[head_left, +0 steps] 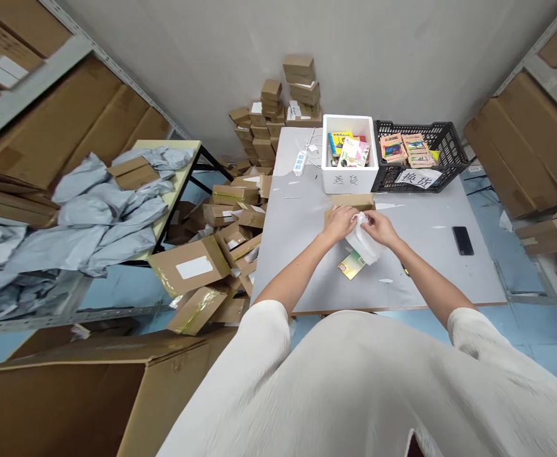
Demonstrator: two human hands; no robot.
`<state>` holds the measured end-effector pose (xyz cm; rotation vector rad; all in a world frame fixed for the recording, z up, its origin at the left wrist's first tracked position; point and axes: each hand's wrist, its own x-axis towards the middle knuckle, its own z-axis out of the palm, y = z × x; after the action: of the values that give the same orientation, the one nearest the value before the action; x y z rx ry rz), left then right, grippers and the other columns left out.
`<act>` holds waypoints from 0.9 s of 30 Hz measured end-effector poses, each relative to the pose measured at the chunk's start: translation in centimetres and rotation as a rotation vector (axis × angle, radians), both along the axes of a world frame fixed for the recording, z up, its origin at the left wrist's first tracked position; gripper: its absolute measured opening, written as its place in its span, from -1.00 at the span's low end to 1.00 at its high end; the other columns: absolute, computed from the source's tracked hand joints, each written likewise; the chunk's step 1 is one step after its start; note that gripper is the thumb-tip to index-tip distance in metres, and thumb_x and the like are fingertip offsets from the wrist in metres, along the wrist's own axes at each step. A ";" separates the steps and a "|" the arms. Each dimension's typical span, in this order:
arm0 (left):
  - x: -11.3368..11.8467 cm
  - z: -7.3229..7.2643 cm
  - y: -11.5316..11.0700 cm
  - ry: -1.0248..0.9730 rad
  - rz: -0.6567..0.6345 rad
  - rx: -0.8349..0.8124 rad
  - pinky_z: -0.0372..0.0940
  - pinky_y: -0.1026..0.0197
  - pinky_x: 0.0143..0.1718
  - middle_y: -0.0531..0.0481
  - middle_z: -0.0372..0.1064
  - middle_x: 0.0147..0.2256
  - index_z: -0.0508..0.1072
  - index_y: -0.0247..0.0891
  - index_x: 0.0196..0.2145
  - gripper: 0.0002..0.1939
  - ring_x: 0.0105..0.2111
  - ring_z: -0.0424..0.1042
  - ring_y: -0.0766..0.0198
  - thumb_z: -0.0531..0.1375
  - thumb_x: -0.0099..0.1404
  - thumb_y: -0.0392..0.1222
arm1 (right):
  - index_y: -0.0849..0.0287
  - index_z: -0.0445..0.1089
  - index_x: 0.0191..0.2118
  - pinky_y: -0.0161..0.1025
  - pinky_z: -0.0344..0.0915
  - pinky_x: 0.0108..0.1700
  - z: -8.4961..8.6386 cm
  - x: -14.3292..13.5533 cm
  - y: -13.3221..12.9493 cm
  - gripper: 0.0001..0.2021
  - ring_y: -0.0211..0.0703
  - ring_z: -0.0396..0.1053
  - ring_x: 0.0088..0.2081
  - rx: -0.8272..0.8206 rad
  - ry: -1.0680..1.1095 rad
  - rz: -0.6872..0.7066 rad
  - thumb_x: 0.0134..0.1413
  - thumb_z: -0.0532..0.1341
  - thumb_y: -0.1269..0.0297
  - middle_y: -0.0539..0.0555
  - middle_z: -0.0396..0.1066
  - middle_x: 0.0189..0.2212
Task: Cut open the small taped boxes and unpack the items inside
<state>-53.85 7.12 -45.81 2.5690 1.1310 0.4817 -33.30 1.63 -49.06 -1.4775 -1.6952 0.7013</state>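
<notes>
Over the middle of the grey table (307, 254), my left hand (341, 222) and my right hand (382, 227) pinch the top of a crumpled white wrapper (364, 246), one on each side. The wrapper looks thin and soft; what is inside it, if anything, cannot be seen. Beneath its lower edge lies a flat yellow-and-green printed card or packet (351, 265), partly covered. Just beyond my hands sits a small brown cardboard box (353, 202), partly hidden by my left hand.
At the table's back stand a white foam box (349, 181) with colourful packages and a black crate (449, 155) with packs. A phone (463, 241) lies right, a power strip (300, 163) back left. Cardboard boxes (197, 266) are heaped left of the table, near grey parcels (87, 216).
</notes>
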 end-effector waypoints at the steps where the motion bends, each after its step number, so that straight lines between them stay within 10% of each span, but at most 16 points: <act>1: 0.2 0.3 0.4 -0.013 -0.003 0.013 0.23 -0.04 0.14 -0.12 0.60 -0.05 0.56 -0.12 0.07 -0.73 0.05 0.51 -0.01 0.12 0.55 -0.24 | 0.12 0.57 0.00 -0.05 0.41 0.04 0.4 0.1 0.9 -0.70 0.02 0.41 -0.15 0.059 -0.082 -0.012 0.17 0.30 0.23 0.14 0.51 -0.15; 11: -0.6 -0.4 1.6 0.009 0.108 0.039 0.21 -0.04 0.19 -0.19 0.54 0.18 0.50 -0.12 0.20 -0.67 0.21 0.45 -0.05 0.06 0.62 -0.14 | 0.18 0.59 -0.11 -0.16 0.39 -0.05 -0.8 -2.0 7.5 -0.77 -0.01 0.43 -0.18 -0.033 -0.132 -0.253 0.18 0.23 0.33 0.13 0.56 -0.18; 27: -0.4 -6.7 2.3 0.193 0.257 -0.327 0.24 -0.08 0.23 -0.18 0.57 0.04 0.67 -0.16 0.01 -0.70 0.10 0.49 -0.10 0.16 0.48 -0.29 | 0.34 0.65 0.08 0.04 0.21 0.21 -1.9 -2.7 6.3 -0.68 0.29 0.41 0.14 -0.391 -0.930 0.074 0.35 0.24 0.38 0.50 0.52 0.03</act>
<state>-54.25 9.44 -52.55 2.2343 1.4803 0.0898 -36.01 7.90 -50.93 -2.2431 -2.3882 0.3993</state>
